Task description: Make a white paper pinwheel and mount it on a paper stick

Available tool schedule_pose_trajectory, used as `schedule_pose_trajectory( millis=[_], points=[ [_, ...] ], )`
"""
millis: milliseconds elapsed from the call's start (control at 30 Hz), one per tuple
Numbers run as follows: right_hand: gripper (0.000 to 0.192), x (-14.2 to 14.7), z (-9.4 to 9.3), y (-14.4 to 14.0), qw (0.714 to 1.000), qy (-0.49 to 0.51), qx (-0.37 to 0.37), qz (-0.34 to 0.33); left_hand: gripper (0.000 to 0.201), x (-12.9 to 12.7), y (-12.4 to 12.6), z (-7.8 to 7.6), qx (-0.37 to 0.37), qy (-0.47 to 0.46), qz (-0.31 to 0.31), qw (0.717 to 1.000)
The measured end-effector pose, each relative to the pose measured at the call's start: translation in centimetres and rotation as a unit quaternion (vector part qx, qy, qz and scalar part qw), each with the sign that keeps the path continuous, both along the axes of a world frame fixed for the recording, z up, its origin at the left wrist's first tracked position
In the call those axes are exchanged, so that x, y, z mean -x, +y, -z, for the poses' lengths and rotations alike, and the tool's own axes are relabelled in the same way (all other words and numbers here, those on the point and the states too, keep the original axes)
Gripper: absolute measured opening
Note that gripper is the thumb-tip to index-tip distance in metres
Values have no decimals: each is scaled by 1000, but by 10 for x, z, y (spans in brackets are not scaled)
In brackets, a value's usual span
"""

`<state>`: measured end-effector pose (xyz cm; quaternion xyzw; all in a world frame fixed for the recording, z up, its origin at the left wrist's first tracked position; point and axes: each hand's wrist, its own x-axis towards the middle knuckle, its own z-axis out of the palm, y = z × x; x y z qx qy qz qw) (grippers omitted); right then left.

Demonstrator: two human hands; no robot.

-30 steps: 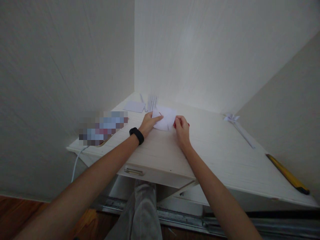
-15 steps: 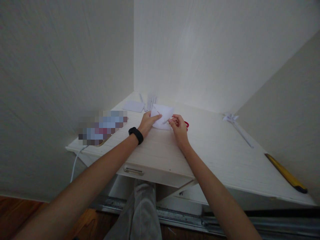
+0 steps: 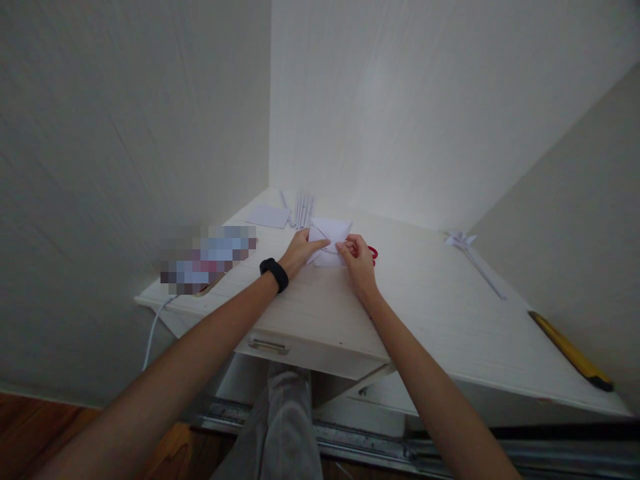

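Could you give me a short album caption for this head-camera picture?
Both hands, left hand and right hand, hold a folded white paper on a white desk, red-handled scissors beside the right hand.

Bare desk [image 3: 440, 300] lies right; strips [image 3: 303, 208] and walls crowd behind.

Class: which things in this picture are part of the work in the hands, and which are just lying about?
In hand:
left hand
right hand
white paper
red scissors

Lying about:
paper strips
flat sheet
paper pinwheel
yellow cutter
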<state>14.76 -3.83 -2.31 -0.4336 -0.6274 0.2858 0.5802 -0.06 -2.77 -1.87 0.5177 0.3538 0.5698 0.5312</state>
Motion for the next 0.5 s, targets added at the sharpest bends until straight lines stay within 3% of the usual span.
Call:
schedule_pose_trajectory(
  millis=[500],
  points=[
    [25, -2, -3, -3, 998, -48, -3, 34, 33, 0, -2, -1, 1, -10, 12, 1000]
  ],
)
